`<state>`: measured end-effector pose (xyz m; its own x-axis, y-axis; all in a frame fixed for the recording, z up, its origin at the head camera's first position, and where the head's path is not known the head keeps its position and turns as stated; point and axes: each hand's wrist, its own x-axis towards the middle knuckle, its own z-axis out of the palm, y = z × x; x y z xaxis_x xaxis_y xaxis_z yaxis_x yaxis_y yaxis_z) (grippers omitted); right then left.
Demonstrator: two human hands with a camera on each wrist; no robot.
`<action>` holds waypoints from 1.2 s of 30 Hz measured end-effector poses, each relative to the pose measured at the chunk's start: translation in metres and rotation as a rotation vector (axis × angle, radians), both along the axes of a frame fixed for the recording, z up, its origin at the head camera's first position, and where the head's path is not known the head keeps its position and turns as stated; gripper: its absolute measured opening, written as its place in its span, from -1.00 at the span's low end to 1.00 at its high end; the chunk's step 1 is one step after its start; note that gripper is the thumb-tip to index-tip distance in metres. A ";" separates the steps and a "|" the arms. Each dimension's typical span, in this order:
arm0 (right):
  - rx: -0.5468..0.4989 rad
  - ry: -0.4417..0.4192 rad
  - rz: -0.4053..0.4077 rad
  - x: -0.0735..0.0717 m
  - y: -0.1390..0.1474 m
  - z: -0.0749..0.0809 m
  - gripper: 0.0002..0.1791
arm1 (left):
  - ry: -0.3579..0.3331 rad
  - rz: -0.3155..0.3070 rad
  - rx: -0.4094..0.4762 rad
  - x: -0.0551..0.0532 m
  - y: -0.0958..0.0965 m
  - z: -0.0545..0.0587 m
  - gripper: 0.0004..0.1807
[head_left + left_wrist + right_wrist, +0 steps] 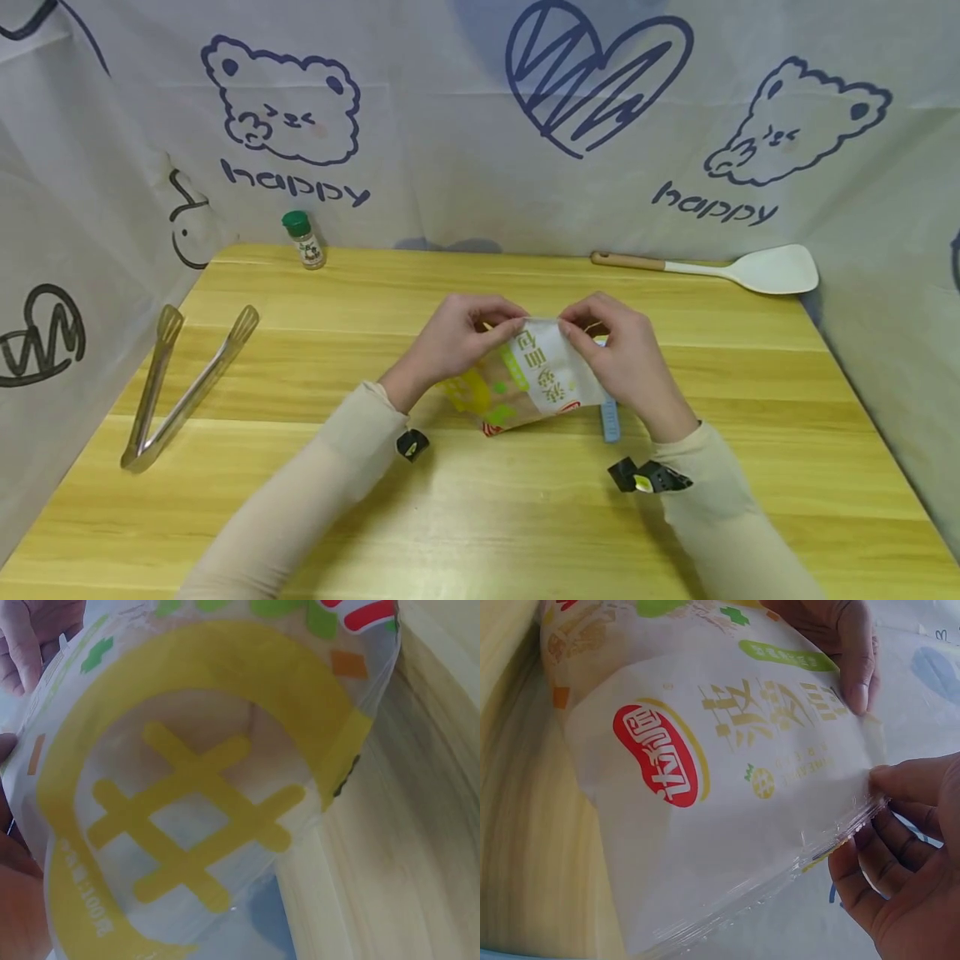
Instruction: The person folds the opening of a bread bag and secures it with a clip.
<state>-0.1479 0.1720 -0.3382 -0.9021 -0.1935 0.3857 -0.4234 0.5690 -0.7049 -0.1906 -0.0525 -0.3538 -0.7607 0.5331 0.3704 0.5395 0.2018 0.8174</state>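
A printed bread packet (551, 367), white with yellow, green and red markings, hangs tilted between my two hands in the head view. My left hand (457, 337) pinches its top edge between thumb and fingers. Just to the right, my right hand (626, 354) pinches the same edge, close to the other hand's fingertips. The right wrist view shows the packet's clear crimped seam (772, 874) running to the right hand's fingers. Through the clear film in the left wrist view, a pale, rounded bun (217, 720) shows behind a yellow printed ring.
Partly behind the packet lies a light-blue strip-shaped object (611, 419). Metal tongs (187, 400) lie spread at the left. A green-capped seasoning bottle (303, 240) stands at the back left. At the back right is a white spatula (772, 269) with a wooden handle. Patterned cloth surrounds the wooden table (480, 533).
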 end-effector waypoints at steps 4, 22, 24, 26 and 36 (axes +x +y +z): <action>-0.002 0.014 0.010 0.001 -0.001 0.001 -0.97 | 0.001 0.015 0.045 0.002 0.000 -0.001 -0.84; -0.010 0.087 0.100 -0.001 0.006 0.000 -0.95 | 0.109 -0.031 0.118 0.004 0.003 -0.005 -0.86; -0.010 0.075 0.109 -0.002 0.007 0.001 -0.91 | 0.128 -0.032 0.105 0.004 0.003 -0.005 -0.87; 0.003 0.060 0.114 -0.003 0.006 0.002 -0.89 | 0.143 -0.040 0.100 0.004 0.004 -0.004 -0.87; 0.045 -0.003 0.180 -0.003 0.006 0.003 -0.90 | 0.189 -0.046 0.087 0.004 0.006 -0.005 -0.87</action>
